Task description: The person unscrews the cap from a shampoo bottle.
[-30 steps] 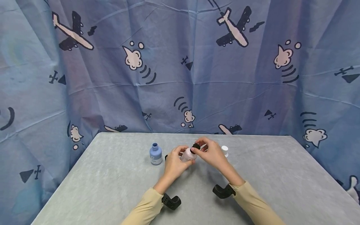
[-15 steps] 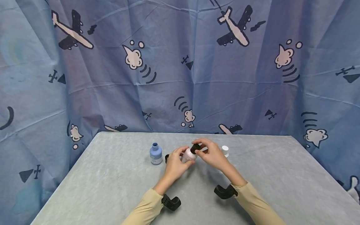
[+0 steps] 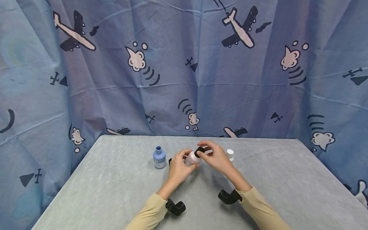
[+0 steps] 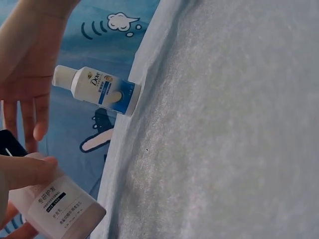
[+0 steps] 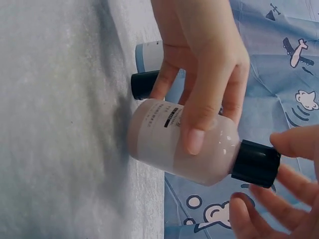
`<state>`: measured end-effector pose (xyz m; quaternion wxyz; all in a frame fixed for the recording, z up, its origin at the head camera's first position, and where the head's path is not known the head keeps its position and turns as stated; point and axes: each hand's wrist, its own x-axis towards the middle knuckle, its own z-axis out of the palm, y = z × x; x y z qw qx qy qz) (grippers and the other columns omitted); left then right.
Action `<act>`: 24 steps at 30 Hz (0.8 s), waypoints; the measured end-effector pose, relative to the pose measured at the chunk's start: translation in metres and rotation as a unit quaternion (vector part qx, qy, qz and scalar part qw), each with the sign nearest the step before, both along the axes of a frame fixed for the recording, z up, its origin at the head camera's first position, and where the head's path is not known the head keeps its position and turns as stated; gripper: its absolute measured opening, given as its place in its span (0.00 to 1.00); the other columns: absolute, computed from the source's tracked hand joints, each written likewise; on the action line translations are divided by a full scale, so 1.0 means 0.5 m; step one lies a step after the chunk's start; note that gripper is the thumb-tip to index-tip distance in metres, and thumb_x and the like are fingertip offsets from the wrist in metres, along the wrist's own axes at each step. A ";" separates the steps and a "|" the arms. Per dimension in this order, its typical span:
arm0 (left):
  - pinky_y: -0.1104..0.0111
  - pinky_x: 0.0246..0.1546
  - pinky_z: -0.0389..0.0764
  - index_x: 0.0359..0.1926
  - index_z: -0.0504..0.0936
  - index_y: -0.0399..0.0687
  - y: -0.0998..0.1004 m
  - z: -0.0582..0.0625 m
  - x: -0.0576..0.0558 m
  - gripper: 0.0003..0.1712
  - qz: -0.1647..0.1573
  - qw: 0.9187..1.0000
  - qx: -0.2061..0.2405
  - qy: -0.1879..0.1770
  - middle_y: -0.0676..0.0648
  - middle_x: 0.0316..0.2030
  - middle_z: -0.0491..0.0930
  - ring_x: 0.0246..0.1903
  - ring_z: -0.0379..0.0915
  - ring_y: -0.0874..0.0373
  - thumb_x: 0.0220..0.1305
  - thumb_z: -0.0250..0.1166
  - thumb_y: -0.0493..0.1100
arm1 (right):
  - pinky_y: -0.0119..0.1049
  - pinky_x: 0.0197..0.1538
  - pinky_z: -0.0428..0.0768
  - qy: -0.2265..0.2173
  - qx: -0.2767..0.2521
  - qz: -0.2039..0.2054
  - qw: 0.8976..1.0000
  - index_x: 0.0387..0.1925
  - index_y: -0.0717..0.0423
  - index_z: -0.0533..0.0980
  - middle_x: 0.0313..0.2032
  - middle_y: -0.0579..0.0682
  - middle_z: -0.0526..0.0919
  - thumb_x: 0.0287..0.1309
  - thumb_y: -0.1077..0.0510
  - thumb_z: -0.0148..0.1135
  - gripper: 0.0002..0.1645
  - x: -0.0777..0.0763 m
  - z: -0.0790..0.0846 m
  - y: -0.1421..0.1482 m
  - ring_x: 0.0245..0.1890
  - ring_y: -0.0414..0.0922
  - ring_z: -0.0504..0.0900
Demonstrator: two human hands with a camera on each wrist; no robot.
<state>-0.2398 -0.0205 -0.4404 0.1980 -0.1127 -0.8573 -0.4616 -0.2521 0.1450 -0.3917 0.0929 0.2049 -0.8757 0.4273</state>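
Pink bottle, right of the blue bottle, tilts, gripped by the left hand, while the right hand pinches its black cap. Capping or uncapping, I'd judge; next calls for twisting against a steady bottle.

2 hands close together, fingers bent.

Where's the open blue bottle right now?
In the head view, the blue bottle stands upright on the table, left of the person's left hand, with a partly hidden black cap between them.
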 end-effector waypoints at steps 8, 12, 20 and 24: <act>0.68 0.37 0.76 0.46 0.82 0.48 0.001 -0.004 0.002 0.29 0.005 1.000 0.000 0.009 0.48 0.41 0.84 0.38 0.81 0.55 0.38 0.79 0.45 | 0.34 0.35 0.80 0.002 0.007 -0.043 0.999 0.47 0.54 0.79 0.42 0.51 0.85 0.53 0.52 0.70 0.20 0.004 -0.004 -0.007 0.34 0.43 0.82; 0.66 0.39 0.76 0.48 0.81 0.45 0.003 -0.007 0.005 0.29 -0.005 1.000 -0.002 0.017 0.46 0.42 0.83 0.38 0.80 0.54 0.41 0.78 0.42 | 0.32 0.35 0.79 0.018 0.007 -0.023 1.000 0.46 0.55 0.80 0.40 0.52 0.85 0.52 0.56 0.70 0.18 0.004 -0.005 -0.004 0.32 0.41 0.81; 0.64 0.40 0.74 0.52 0.79 0.44 0.005 -0.012 0.008 0.29 -0.020 1.000 -0.015 0.016 0.44 0.44 0.81 0.41 0.77 0.53 0.45 0.75 0.42 | 0.35 0.41 0.82 0.030 0.006 0.043 0.999 0.49 0.58 0.79 0.46 0.56 0.83 0.55 0.63 0.67 0.17 0.005 -0.002 0.006 0.38 0.44 0.81; 0.62 0.42 0.75 0.54 0.78 0.42 0.004 -0.011 0.008 0.30 -0.036 0.999 -0.014 0.009 0.43 0.46 0.81 0.43 0.78 0.51 0.48 0.74 0.42 | 0.36 0.43 0.82 0.034 0.013 0.063 0.997 0.50 0.58 0.78 0.49 0.56 0.81 0.56 0.66 0.64 0.19 0.006 -0.001 0.010 0.43 0.48 0.81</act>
